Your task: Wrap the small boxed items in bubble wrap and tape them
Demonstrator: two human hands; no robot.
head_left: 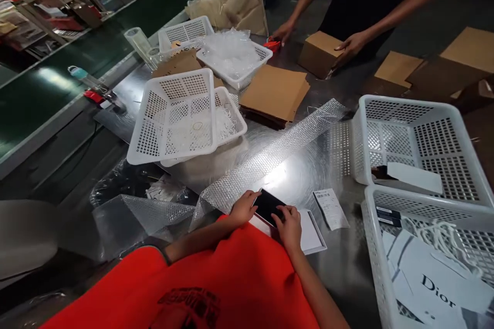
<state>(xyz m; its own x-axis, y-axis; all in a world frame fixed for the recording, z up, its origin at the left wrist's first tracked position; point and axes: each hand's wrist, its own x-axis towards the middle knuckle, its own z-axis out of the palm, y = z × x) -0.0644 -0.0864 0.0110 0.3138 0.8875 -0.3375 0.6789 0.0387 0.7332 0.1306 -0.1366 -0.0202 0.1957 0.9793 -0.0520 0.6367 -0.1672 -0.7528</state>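
My left hand (243,207) and my right hand (288,225) both grip a flat black rectangular item (267,205) close to my chest, just above a white box tray (312,234) on the metal table (301,175). A long strip of bubble wrap (270,157) stretches from my left hand toward the far right. A small printed label slip (331,208) lies to the right of the white tray. My orange shirt hides the table's near edge.
White perforated baskets stand at the right (420,139), near right (428,262) with white paper bags, and centre left (177,113). Flat cardboard (276,93) lies beyond. Another person's hands (349,47) rest on a small carton (318,52). A green conveyor (57,82) runs on the left.
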